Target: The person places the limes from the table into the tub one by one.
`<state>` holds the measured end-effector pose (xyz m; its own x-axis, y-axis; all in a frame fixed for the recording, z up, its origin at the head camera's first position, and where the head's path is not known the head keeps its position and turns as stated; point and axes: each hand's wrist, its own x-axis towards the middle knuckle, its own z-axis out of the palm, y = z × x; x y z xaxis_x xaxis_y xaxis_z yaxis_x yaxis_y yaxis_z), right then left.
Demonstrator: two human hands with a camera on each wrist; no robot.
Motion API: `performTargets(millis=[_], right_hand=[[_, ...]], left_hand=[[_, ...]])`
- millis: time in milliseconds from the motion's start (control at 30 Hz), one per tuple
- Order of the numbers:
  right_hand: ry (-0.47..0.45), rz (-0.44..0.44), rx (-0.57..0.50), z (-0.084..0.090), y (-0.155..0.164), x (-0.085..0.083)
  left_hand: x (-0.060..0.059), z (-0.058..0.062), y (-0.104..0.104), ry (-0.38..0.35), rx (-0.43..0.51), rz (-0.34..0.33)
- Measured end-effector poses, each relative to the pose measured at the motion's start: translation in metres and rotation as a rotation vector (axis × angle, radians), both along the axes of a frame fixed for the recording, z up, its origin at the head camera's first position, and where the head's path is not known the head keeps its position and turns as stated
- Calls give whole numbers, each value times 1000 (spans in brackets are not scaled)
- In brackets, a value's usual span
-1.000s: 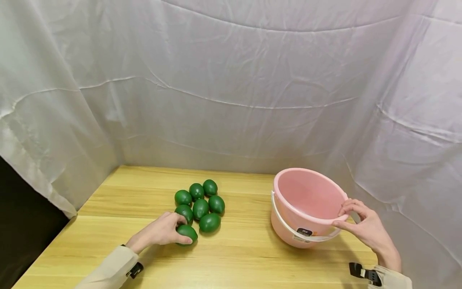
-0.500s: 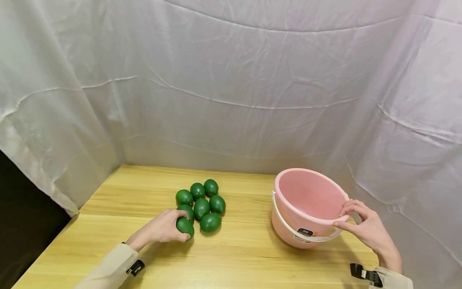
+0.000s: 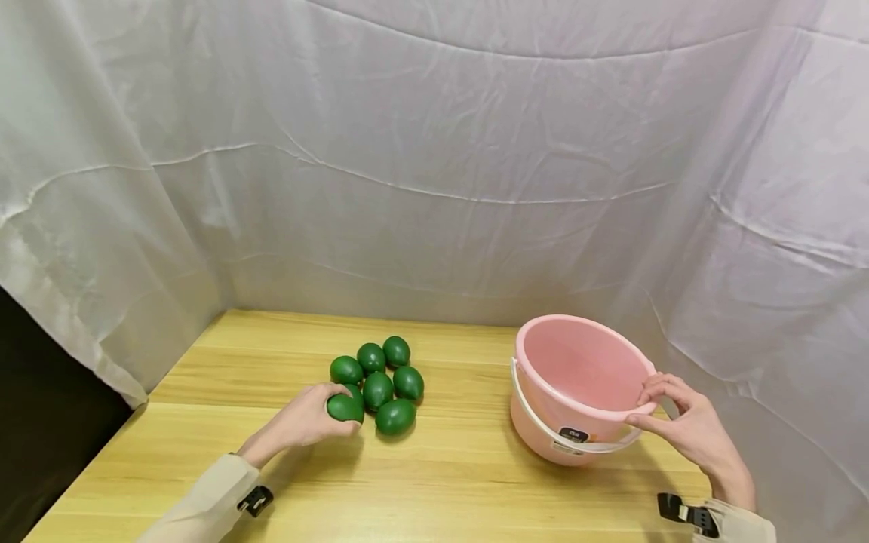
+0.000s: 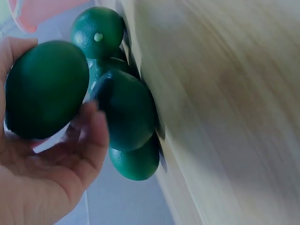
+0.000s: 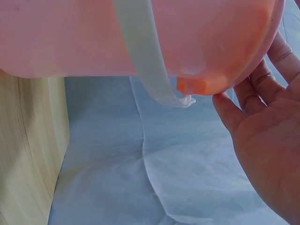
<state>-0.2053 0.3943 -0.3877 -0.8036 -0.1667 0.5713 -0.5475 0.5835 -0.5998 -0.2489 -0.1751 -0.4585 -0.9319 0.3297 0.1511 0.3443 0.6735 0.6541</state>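
I had my left hand (image 3: 307,422) curled round one smooth dark-green lime-shaped plastic fruit (image 3: 344,408), thumb below and fingers over the top, so it sat cupped against the palm rather than pinched at the tips; the left wrist view showed it (image 4: 44,89) clear of the wooden counter (image 3: 448,490). It was at the near-left edge of the cluster of six matching green fruits (image 3: 383,377), which lay touching one another on the counter's left-centre, close enough that I reached in from the open near side.

My right hand (image 3: 686,430) pinched the near-right rim of the round pink plastic bucket (image 3: 577,392), thumb outside, fingertips hooked over the lip, probably to steady it. The bucket stood tilted towards me, well apart from the fruits, its white bail handle (image 3: 543,430) hanging down the front wall.
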Motion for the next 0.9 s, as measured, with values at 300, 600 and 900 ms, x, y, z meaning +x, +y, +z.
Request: performTargets(millis=[300,600,900], right_hand=[[-5,-4,-5,0,1,1],[-17,8,-27,-2,2,2],[-17,14,-20,1,0,2]], left_hand=[[-4,8,5,61,64,93],[-11,12,18,45,226,119],[-14,22,39,29,262,189]])
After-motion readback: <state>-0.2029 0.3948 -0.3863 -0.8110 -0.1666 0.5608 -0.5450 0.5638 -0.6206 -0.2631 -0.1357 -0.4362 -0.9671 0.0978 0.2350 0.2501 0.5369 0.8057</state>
